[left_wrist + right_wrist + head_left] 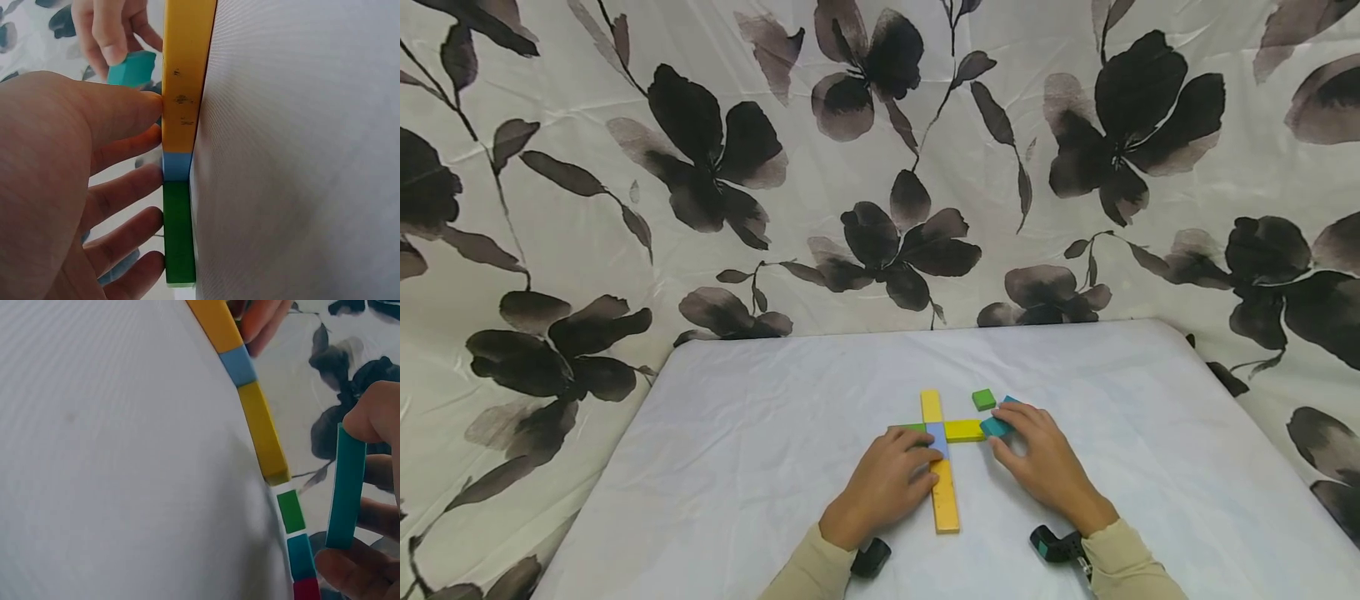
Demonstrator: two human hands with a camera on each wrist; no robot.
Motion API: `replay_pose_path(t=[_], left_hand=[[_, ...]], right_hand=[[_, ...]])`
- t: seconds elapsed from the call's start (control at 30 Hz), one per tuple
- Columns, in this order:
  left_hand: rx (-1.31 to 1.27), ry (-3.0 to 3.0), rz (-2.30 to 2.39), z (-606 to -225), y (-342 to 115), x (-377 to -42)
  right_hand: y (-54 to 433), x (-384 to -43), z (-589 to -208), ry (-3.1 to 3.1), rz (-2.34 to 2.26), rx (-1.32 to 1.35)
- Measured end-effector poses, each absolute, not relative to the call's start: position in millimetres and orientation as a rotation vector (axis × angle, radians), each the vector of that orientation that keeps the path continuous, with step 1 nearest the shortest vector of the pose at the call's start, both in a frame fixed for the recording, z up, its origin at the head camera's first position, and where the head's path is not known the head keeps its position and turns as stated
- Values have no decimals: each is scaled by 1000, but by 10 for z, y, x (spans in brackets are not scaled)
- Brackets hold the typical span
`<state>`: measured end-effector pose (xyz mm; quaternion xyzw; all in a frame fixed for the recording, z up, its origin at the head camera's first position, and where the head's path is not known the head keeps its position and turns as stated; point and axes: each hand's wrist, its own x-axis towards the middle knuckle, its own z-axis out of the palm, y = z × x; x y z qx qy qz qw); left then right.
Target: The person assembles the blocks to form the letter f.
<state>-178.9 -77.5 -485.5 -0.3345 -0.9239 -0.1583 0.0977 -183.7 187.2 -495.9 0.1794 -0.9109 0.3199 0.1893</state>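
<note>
Wooden blocks form a cross on the white table: a blue middle block (936,433), a far yellow block (931,405), a right yellow block (964,431), a long orange-yellow block (946,504) towards the front and a green block (910,427) at left. My left hand (883,482) lies over the cross's left side, thumb and fingertips touching the orange, blue and green blocks. Between thumb and fingers my right hand (1051,462) pinches a teal block (347,487), raised near the right yellow block's end.
A short green block (983,400) lies beyond the right yellow block. Beside it are another teal block (301,556) and a red block (306,589), partly out of frame. A floral cloth (880,167) hangs behind the white-covered table (737,467).
</note>
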Motion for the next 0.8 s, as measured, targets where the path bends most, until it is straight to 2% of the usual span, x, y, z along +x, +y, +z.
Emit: replay_pose_path(t=[0.57,0.8], left_hand=[[-988,-2743,-457,-4889,-796,-1775],[-992,-2747,-447,-4875,-798,-1790]], right_hand=[[1767,-2003,-4823,-2555,1135,526],[1754,-2109,-4777,-2571,1264,453]])
